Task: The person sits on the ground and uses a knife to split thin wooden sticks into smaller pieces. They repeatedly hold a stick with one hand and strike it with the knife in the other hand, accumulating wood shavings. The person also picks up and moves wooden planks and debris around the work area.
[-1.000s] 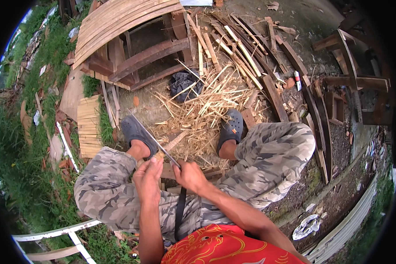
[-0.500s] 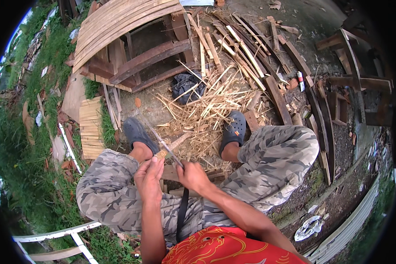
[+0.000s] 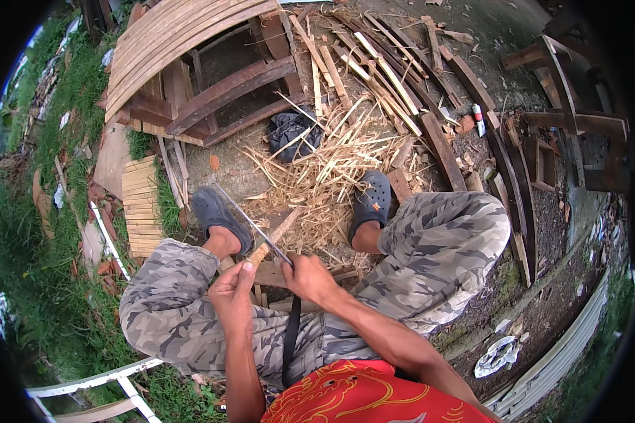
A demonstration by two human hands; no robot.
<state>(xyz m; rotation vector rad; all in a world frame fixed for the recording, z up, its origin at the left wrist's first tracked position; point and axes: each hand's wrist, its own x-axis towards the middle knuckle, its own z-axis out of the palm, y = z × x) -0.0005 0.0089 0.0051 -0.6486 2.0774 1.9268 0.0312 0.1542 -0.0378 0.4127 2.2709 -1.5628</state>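
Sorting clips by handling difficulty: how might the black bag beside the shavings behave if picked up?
The black bag would probably sag, since it lies crumpled. The pale strips across it look loose, so would likely slide off. Weight is uncertain: any contents are hidden.

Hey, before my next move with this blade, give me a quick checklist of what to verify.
1. Right hand closed at the blade's near end: ok.
2. Left hand gripping the wood piece: ok, pinched at the fingertips.
3. Left fingers well away from the cutting edge: cannot tell; they look close.
4. Left shoe out of the blade's reach: cannot tell; close in view, depth unclear.
5. Ground between the shoes free of wood strips: not ok, strips lie scattered there.
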